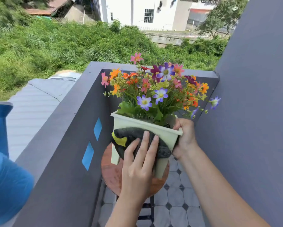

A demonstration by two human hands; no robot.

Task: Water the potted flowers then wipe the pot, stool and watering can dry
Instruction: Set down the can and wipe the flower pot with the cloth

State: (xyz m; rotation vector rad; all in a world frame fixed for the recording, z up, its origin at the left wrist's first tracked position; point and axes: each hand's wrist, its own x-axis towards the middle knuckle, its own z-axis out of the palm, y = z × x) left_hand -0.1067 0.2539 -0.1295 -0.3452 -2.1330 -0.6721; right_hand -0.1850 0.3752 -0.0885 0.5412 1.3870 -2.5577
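A cream square pot (165, 135) full of colourful flowers (155, 89) stands on a round reddish-brown stool (113, 174). My left hand (137, 164) lies flat with fingers spread, pressing a dark grey cloth (129, 136) with a yellow patch against the pot's near wall. My right hand (185, 136) grips the pot's right corner at the rim. A blue watering can (1, 169) rests on the parapet ledge at the far left, its spout rising upward.
A grey parapet wall (63, 161) with two blue diamond openings runs along the left. A grey wall (252, 112) closes the right side. Tiled floor (175, 202) shows below the stool. Beyond the parapet lie a drop, greenery and buildings.
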